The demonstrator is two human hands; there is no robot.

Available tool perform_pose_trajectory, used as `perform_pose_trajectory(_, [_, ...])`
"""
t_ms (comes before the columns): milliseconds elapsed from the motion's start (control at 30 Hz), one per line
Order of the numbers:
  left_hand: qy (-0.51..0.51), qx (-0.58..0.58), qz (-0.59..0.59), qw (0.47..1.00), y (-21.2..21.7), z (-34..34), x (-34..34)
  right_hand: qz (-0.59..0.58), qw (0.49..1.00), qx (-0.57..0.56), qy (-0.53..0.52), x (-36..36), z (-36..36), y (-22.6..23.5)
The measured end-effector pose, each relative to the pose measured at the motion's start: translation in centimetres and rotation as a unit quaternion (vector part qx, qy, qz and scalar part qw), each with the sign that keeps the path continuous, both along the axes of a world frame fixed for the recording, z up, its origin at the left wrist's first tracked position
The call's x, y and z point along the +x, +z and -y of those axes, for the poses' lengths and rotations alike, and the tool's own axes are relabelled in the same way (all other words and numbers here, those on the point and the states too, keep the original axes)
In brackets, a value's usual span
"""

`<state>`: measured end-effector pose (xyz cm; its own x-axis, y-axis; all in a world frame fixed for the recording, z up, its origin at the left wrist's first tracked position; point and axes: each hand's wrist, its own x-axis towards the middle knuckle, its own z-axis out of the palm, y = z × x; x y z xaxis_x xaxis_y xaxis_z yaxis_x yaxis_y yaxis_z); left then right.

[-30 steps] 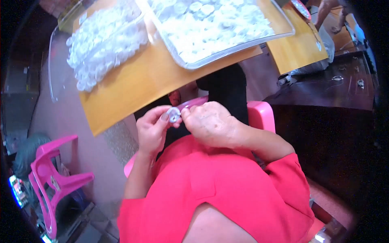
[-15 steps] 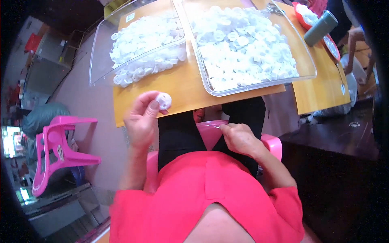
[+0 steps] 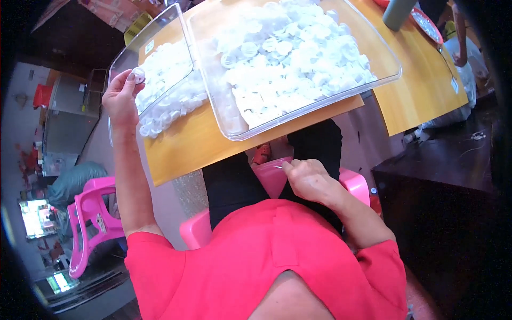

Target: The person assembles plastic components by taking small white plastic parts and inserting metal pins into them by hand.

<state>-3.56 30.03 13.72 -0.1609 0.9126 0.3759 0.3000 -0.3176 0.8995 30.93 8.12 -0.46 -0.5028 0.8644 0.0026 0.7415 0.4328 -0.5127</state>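
Note:
My left hand is raised at the near-left side of the left clear plastic bin. Between its thumb and fingers it pinches a small round white plastic cap. Many white plastic pieces fill that bin. A larger clear bin beside it holds a wide heap of similar white pieces. Over my lap, my right hand is closed, with a thin pale tip showing at its fingers; what it grips is too small to name. Just beside those fingers, between my legs, is a pink plastic surface.
Both bins stand on a wooden table. To the right are a green cylinder, a red-rimmed dish and another person's arm. A pink plastic chair stands left. A dark low surface lies right.
My left hand has moved left and away from me with the white cap, from the table's front edge to the left bin. My right hand stays over my lap. The view has shifted.

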Motion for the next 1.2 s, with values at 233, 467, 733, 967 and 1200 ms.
perform_pose_trajectory(233, [-0.013,-0.113,-0.068,0.991,-0.1,-1.5,0.6,0.013,0.999,-0.038,0.005,0.2,-0.2,-0.1])
perform_pose_trajectory(467, [-0.005,-0.017,-0.054,0.998,0.6,-1.3,2.9,0.032,0.998,-0.044,0.024,0.1,-0.2,0.3])
perform_pose_trajectory(733, [-0.154,0.062,-0.09,0.982,3.4,-1.3,12.7,0.009,0.999,-0.052,0.01,0.4,-0.4,-0.2])
perform_pose_trajectory(967, [0.019,0.002,-0.2,0.98,-0.6,-4.7,4.5,0.014,1.0,0.0,-0.003,0.3,-0.5,-0.1])
perform_pose_trajectory(1200, [0.053,-0.085,-0.358,0.928,-2.1,-5.8,4.3,0.029,0.998,-0.058,0.023,0.5,-0.6,-0.4])
